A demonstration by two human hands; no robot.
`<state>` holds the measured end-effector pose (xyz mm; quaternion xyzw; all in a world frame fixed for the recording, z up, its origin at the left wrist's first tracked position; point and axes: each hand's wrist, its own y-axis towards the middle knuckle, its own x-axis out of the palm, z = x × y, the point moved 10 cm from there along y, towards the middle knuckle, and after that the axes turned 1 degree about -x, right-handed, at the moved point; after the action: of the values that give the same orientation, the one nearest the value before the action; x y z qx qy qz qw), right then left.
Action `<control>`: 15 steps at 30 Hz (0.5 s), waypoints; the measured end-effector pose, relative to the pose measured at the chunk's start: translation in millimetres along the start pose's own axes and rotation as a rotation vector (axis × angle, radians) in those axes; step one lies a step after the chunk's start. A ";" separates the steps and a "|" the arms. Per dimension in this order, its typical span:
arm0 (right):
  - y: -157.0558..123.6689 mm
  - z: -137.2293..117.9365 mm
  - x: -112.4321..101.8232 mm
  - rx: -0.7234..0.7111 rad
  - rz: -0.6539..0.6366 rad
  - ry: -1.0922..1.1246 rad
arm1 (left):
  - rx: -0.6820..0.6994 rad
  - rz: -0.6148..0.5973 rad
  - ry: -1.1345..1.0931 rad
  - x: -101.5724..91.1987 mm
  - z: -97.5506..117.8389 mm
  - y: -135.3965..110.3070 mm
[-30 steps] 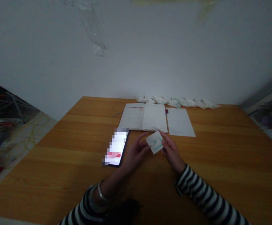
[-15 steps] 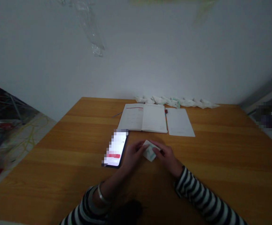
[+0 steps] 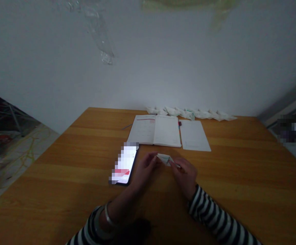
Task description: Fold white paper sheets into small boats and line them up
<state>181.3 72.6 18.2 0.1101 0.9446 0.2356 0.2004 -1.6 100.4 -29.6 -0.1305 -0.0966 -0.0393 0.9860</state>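
Both of my hands pinch a small folded piece of white paper (image 3: 166,159) with green print, held low over the wooden table (image 3: 61,170). My left hand (image 3: 144,172) grips its left end with closed fingers. My right hand (image 3: 185,174) grips its right end, fingers pressed together. Both wrists wear striped sleeves, and a bangle sits on the left one. A lit phone (image 3: 124,164) lies flat just left of my left hand.
An open notebook (image 3: 155,134) lies beyond the hands, with a loose white sheet (image 3: 194,135) and a pen to its right. A row of several folded paper pieces (image 3: 191,113) lines the table's far edge by the white wall. Clutter covers the floor at left.
The paper was held up flat and facing me; my hands have lowered it towards the table and folded it flatter between them. The phone and notebook have not moved.
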 end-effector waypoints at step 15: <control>-2.2 -34.2 31.0 -0.336 -0.239 -0.133 | 0.067 -0.082 0.168 -11.4 23.9 9.1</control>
<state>138.5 66.3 34.7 -0.0225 0.8830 0.3566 0.3044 -16.1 116.1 -11.5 -0.0897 -0.0201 -0.0870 0.9920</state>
